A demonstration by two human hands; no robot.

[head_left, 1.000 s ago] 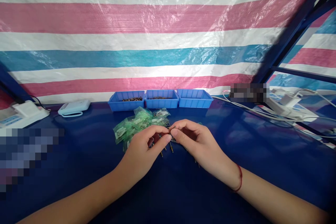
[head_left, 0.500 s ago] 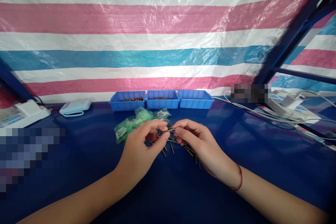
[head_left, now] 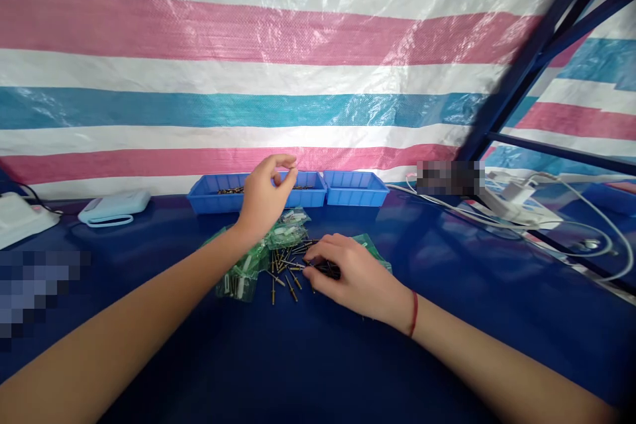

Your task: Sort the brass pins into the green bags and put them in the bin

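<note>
Left hand (head_left: 264, 195) up over the middle blue bin (head_left: 307, 188), fingertips pinched together; anything between them too small to tell. Right hand (head_left: 352, 275) down flat on the pile of small metal pins (head_left: 291, 264), fingers curled onto them. Green packets (head_left: 248, 268) just beside, scattered on the dark blue table (head_left: 308, 358).

Makeshift small-parts workshop bench, blue-covered table (head_left: 318, 371), striped woven tarpaulin (head_left: 248, 79) as backdrop, three blue plastic parts bins (head_left: 355, 189), loose metal pins (head_left: 285, 271), green packets (head_left: 243, 275), cables (head_left: 561, 212), blue steel frame (head_left: 527, 59).
</note>
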